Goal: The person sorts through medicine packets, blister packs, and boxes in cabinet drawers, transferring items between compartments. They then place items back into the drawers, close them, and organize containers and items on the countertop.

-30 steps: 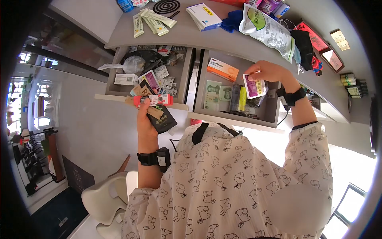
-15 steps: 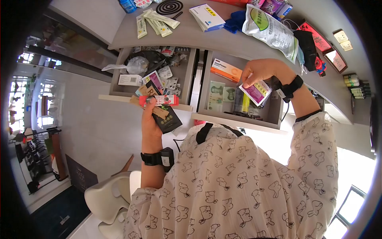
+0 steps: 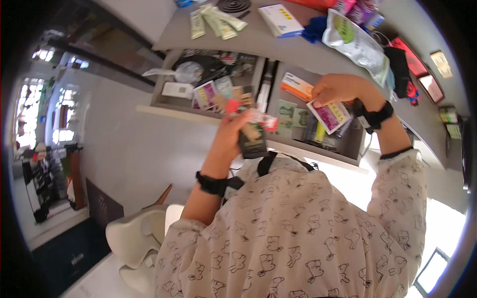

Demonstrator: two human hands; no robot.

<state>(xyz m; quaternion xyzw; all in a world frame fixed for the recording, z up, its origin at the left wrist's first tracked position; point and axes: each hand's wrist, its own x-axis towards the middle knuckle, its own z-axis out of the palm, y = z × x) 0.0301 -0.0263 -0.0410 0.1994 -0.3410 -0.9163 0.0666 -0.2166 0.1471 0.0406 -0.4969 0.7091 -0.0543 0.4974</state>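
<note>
Purple-and-white flat packet (image 3: 332, 119), yellow patch along its upper side, pinched between thumb and fingers of the right hand (image 3: 344, 90). Packet is tilted, held over the right drawer (image 3: 318, 155), printed face up toward the camera. Left hand (image 3: 232, 133) clamped on a loose bundle: red-and-white packet (image 3: 268, 121) on top, brown pieces (image 3: 251, 130), black packet (image 3: 253, 148) sticking out below. Bundle is motion-blurred, print unreadable; sits near the gap between the two pulled-out drawers. Black wristband (image 3: 212, 184) on the left wrist, another band on the right.

Right drawer: orange-and-white box (image 3: 296, 86) at the back, green banknotes (image 3: 286, 115) on the left, yellow item (image 3: 319, 132) partly under the held packet. Left drawer (image 3: 181, 114): white box (image 3: 177, 90), second purple-and-white packet (image 3: 204, 95) just beside it, clear plastic bag (image 3: 189, 72) next to a black bag (image 3: 211, 65), small stuff too blurred to sort.

Grey countertop (image 3: 271, 48) above: pale stick sachets (image 3: 218, 22), dark coil (image 3: 233, 5), white-and-blue box (image 3: 281, 21), blue cloth (image 3: 314, 30) touching a white-and-green pouch (image 3: 357, 47), black cloth (image 3: 397, 69). Wall socket (image 3: 441, 63) at far right. White chair (image 3: 131, 236) lower left; rabbit-print shirt (image 3: 298, 233) on the wearer.
</note>
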